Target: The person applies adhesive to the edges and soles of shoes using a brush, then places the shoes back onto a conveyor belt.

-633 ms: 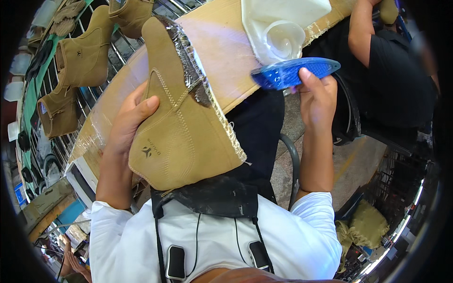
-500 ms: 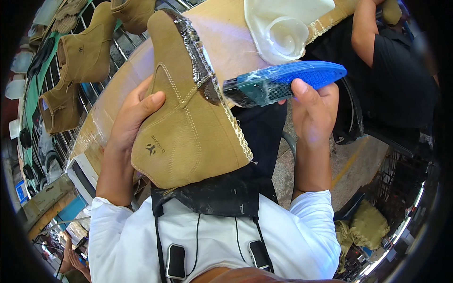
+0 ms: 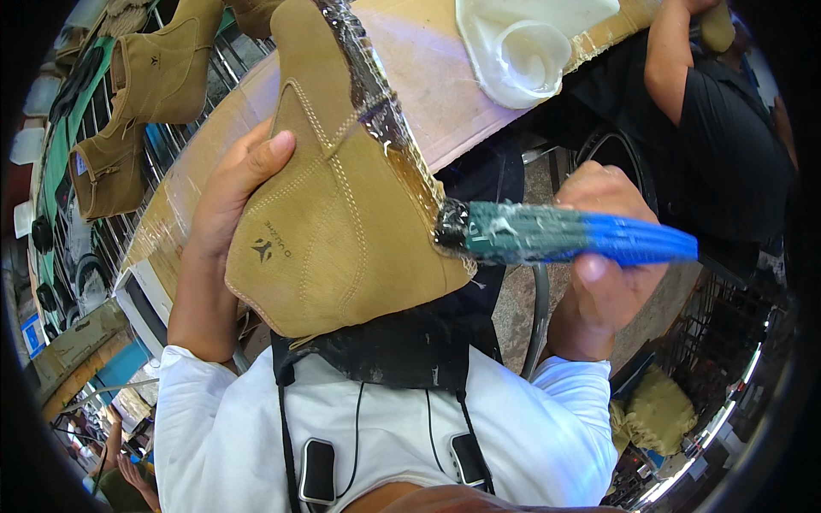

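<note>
A tan suede boot (image 3: 316, 214) with pale double stitching lies tilted over my lap. My left hand (image 3: 235, 184) grips it from the left side, thumb on top and fingers hidden behind. Along the boot's right-hand rough-stitched edge runs a wet, glossy dark band that looks like glue. Closed around a flat brush (image 3: 539, 238) with a blue and green handle, my right hand (image 3: 603, 295) keeps its dark bristles against the lower part of that edge. White smears coat the brush near its bristles.
A white plastic container (image 3: 526, 64) with a round cup-like part stands on the cardboard-covered table (image 3: 428, 90). More tan boots (image 3: 162, 73) sit on a wire rack at the left. Another person in black clothing (image 3: 735, 154) is at the upper right.
The brush has moved down and right, from apart beside the boot to its lower edge. The wet band now reaches farther down. The boot has shifted slightly upward and left.
</note>
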Demonstrator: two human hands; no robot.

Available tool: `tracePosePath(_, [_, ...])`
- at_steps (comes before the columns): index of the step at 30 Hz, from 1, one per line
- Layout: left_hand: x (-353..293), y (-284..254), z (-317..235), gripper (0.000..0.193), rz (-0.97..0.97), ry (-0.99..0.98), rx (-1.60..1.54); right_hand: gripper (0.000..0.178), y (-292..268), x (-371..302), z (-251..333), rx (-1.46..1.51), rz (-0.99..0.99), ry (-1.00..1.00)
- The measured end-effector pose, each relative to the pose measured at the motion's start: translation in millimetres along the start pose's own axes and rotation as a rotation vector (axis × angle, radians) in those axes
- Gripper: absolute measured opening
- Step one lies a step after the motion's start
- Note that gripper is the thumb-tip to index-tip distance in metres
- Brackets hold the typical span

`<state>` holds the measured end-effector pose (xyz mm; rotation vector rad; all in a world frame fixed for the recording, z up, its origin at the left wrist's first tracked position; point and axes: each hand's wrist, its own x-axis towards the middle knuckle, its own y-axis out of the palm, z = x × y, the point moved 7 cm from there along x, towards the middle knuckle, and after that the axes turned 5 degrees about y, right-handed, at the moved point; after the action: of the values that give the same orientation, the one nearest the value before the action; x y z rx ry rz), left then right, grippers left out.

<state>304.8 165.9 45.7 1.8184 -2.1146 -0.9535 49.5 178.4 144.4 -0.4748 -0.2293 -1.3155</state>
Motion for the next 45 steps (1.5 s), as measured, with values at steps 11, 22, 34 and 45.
tracePosePath(11, [-16,15,3,0.04,-0.112,-0.131,-0.594,0.024,7,0,52,-0.387,-0.043,-0.369])
tracePosePath(22, [-20,14,-6,0.04,-0.112,-0.119,-0.682,0.014,18,27,74,-0.388,-0.017,-0.487])
tracePosePath(34, [-37,-14,34,0.041,-0.137,-0.073,-0.414,0.026,21,42,68,-0.211,0.098,-0.553])
tracePosePath(45, [-39,-34,57,0.042,-0.171,-0.022,-0.243,0.024,4,43,14,-0.192,-0.051,-0.206])
